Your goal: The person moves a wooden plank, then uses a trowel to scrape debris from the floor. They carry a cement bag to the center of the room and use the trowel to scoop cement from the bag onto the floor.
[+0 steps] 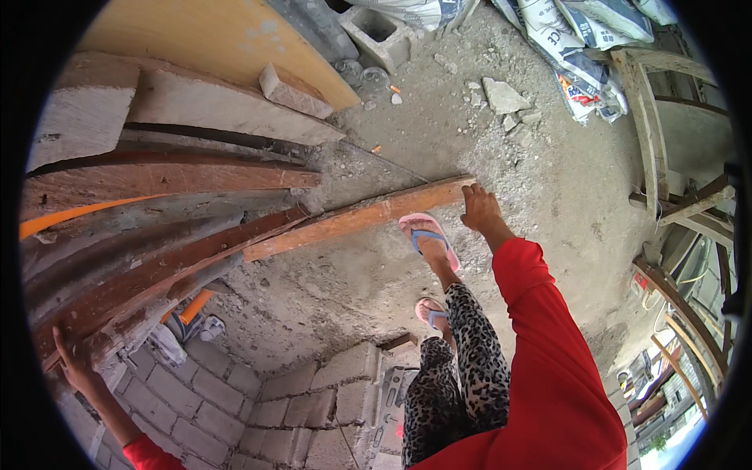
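Note:
My right hand (pixel 482 211) is closed over the far end of a reddish-brown wooden plank (pixel 356 219), which lies slanted just above or on the dusty ground; I cannot tell which. The plank's other end meets a stack of boards at the left. At the far left, my left hand (pixel 76 366) grips the edge of a long, dark red-brown board (pixel 176 270). One of its fingers points up along the wood, and its other fingers are partly hidden. My feet, in pink sandals (pixel 433 239) with blue straps, stand close to the plank.
More boards (pixel 168 176) and a pale wooden block (pixel 294 92) are stacked at the left. A hollow concrete block (pixel 380 37), cement sacks (pixel 576 47) and broken rubble (pixel 505 96) lie ahead. Block walls (pixel 207 392) stand lower left; wooden frames (pixel 646 129) are at the right.

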Tool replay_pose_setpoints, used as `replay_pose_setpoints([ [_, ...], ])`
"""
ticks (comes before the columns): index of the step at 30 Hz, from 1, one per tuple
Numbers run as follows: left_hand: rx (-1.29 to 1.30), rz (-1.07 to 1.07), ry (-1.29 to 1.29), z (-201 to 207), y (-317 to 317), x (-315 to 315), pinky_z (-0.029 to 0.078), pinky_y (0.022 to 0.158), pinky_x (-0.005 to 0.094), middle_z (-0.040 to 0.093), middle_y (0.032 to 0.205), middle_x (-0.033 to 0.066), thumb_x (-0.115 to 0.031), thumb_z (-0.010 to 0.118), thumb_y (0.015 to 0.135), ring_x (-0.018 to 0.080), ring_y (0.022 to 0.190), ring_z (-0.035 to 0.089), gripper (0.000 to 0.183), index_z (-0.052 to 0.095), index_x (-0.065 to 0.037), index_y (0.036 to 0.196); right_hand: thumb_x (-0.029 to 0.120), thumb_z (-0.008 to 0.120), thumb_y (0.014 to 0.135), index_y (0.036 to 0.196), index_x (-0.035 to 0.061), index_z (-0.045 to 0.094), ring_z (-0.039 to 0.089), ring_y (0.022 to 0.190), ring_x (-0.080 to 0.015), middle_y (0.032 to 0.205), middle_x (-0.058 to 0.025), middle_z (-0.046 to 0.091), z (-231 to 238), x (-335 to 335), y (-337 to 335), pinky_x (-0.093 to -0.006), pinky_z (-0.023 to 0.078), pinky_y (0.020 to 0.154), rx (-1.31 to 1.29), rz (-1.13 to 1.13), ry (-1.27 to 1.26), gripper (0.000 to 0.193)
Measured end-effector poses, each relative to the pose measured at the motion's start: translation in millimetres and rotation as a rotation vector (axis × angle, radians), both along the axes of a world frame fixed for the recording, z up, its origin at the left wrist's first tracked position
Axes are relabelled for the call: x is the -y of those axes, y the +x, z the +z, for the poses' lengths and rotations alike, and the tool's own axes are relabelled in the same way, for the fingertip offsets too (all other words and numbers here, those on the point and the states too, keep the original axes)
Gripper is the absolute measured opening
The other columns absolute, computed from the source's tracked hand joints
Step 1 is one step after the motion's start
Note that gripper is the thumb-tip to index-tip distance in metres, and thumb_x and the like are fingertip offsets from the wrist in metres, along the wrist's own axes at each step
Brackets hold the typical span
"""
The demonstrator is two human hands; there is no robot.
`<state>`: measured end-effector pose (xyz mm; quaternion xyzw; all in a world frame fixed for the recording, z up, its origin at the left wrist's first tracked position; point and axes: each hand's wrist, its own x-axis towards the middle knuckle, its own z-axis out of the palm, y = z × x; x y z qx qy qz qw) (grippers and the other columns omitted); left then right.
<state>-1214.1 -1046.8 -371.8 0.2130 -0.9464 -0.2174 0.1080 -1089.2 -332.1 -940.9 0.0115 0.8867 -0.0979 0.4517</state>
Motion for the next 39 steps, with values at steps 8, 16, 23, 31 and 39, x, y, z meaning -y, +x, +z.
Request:
replay_pose_setpoints([
  [8,-0.054,0.207,0.059,13.1,-57.5,51.1,0.041,0.101,0.0352,0.031,0.156,-0.0016,-0.020,0.051,0.098,0.0218,0.118,0.048,0.054,0.037,-0.029,0.149,0.016,0.068,0.080,0.138,0.0083,0.043,0.039,0.136,-0.0270,0.138,-0.0088,0.048,-134.1,43.4,4.8,-0.0586,0.023,0.113,-0.094,0.386,0.219,0.064],
  [16,-0.114,0.356,0.190,-21.6,-80.0,6.1,0.035,0.106,0.0351,0.033,0.152,0.0023,-0.036,0.048,0.100,0.0237,0.124,0.045,0.048,0.041,-0.034,0.147,0.043,0.077,0.070,0.127,0.0045,0.052,0.053,0.118,-0.0241,0.120,-0.0086,0.057,-46.4,28.2,2.0,-0.0508,0.026,0.111,0.111,0.622,0.066,0.073],
  [23,-0.194,0.409,0.133,-36.6,-92.2,-35.6,0.045,0.095,0.0410,0.054,0.128,0.0152,-0.059,0.081,0.070,0.0282,0.114,0.054,0.099,0.048,0.009,0.134,0.052,0.072,0.062,0.109,0.0002,0.063,0.060,0.104,-0.0272,0.107,-0.0141,0.063,191.0,49.8,-6.4,-0.0387,0.046,0.090,0.160,0.672,-0.190,0.071],
  [31,-0.144,-0.022,-0.010,-65.1,64.5,-95.4,0.043,0.093,0.0377,0.053,0.118,0.0138,-0.038,0.079,0.081,0.0255,0.109,0.052,0.060,0.053,-0.001,0.120,0.069,0.063,0.070,0.096,-0.0077,0.067,0.069,0.092,-0.0343,0.091,-0.0258,0.069,409.3,165.2,-15.9,-0.0421,0.053,0.080,0.449,0.524,-0.218,0.082],
  [39,0.246,-0.613,0.325,-66.3,248.0,-197.0,0.023,0.115,0.0508,0.043,0.143,0.0129,-0.021,0.081,0.069,0.0331,0.138,0.036,0.089,0.036,-0.012,0.145,0.077,0.052,0.076,0.110,-0.0107,0.064,0.066,0.092,-0.0350,0.096,-0.0257,0.067,545.2,305.3,-21.2,-0.0365,0.050,0.081,0.736,0.135,-0.222,0.095],
])
